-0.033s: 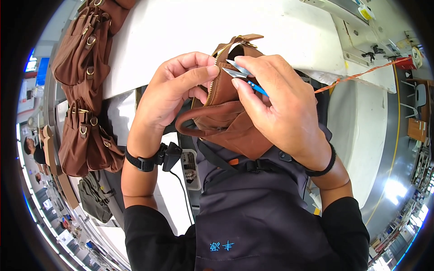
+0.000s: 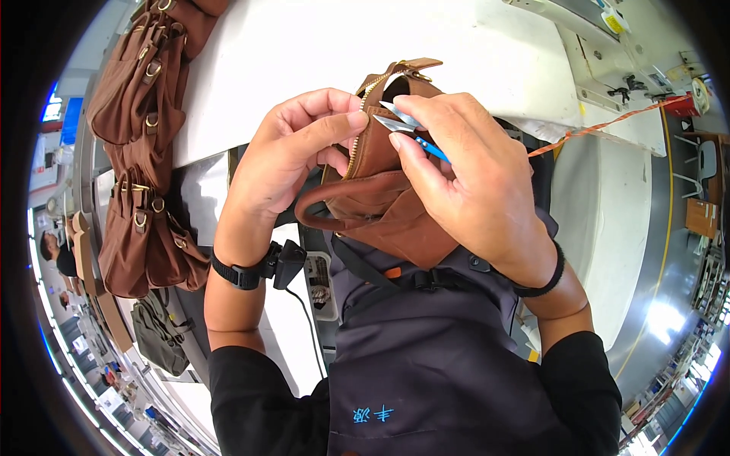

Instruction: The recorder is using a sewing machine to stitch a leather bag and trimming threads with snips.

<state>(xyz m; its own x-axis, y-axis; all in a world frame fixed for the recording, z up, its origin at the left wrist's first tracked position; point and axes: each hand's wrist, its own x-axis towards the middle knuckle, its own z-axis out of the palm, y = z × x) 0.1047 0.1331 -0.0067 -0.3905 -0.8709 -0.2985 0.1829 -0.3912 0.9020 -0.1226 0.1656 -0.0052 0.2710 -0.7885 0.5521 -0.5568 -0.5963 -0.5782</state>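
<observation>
I hold a brown leather bag [image 2: 380,209] in front of my chest, its brass zipper [image 2: 354,148] running up the opening. My left hand [image 2: 285,156] pinches the bag's edge beside the zipper with thumb and forefinger. My right hand [image 2: 475,186] grips small thread snips [image 2: 407,125] with a blue handle. Their silver blades point left at the top of the zipper, just off my left fingertips. A curved leather strap [image 2: 315,216] hangs below my left hand.
Several matching brown bags [image 2: 144,152] are stacked along the left of the white work table [image 2: 304,53]. A white sewing machine [image 2: 601,53] stands at the upper right, with an orange cord [image 2: 601,125] beside it. A dark green bag [image 2: 160,334] lies lower left. Another person [image 2: 57,254] is at the far left.
</observation>
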